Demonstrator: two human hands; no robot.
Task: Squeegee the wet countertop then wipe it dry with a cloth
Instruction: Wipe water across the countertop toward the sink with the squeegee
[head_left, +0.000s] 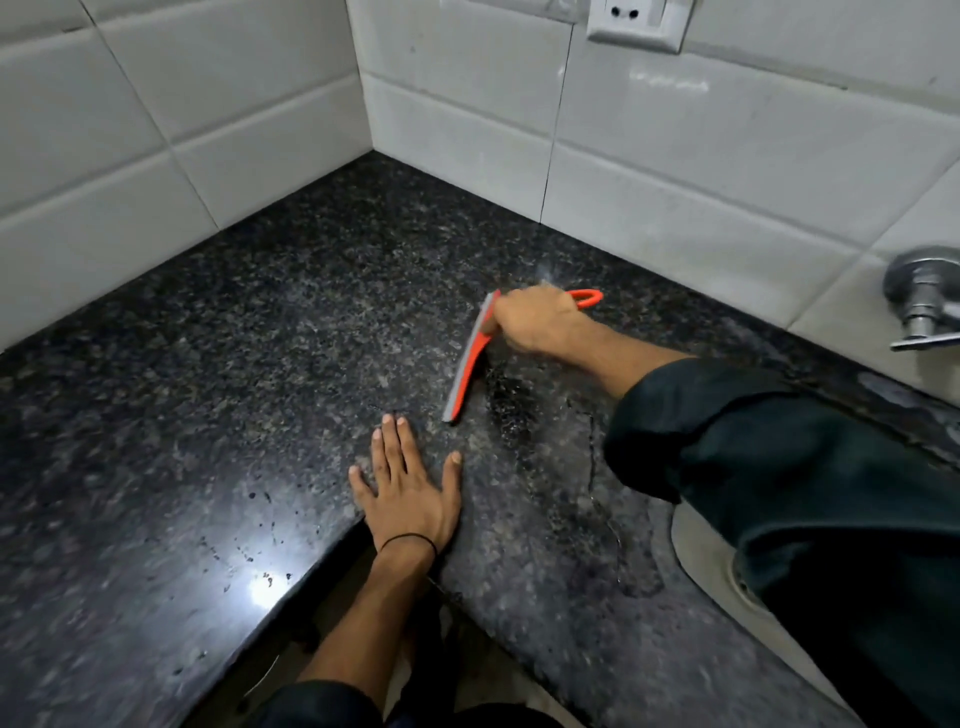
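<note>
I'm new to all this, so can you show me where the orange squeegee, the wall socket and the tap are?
orange squeegee (470, 364): head view, on the middle of its orange blade holder.
wall socket (635, 23): head view, on its white faceplate.
tap (922, 296): head view, on its metal body.

Count of things on the worktop

One orange squeegee (470, 358), two hands — left hand (408, 491), right hand (537, 322) — one wall socket (635, 23), one tap (924, 299).
</note>
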